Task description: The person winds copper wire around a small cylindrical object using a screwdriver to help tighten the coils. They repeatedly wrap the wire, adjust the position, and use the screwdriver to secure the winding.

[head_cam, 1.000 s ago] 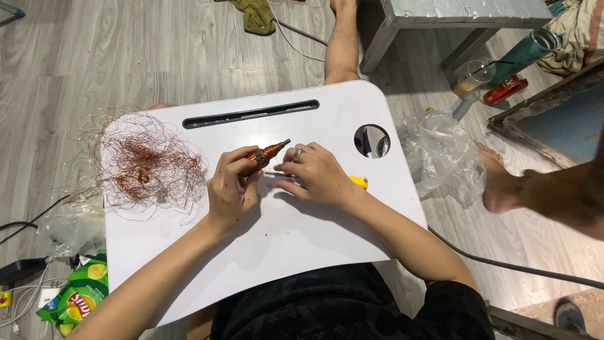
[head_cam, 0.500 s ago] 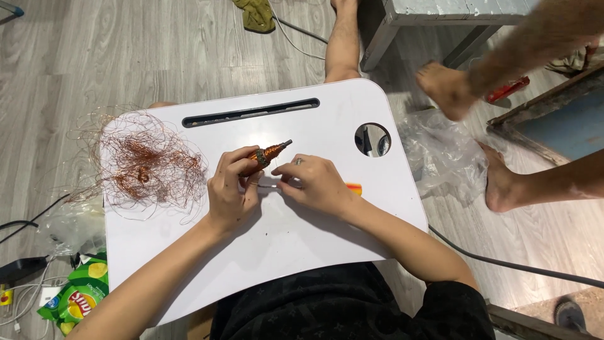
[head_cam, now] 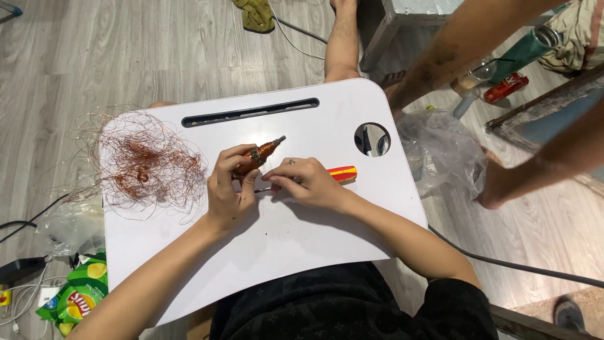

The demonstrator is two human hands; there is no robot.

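Hands (head_cam: 264, 186) — copper coil (head_cam: 261, 154), screwdriver (head_cam: 336, 173)

Another person's bare legs (head_cam: 478, 56) have stepped further across the far right — one foot (head_cam: 497, 189) now planted beside the crumpled clear plastic bag (head_cam: 440, 151).

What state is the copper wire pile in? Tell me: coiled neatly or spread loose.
Spread loose: the copper wire pile lies tangled on the white lap desk, strands straggling past its edge.

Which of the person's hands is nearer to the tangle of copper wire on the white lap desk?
Left. The left hand holds a copper-wound piece just right of the copper wire tangle; the right hand, on the screwdriver, lies farther right.
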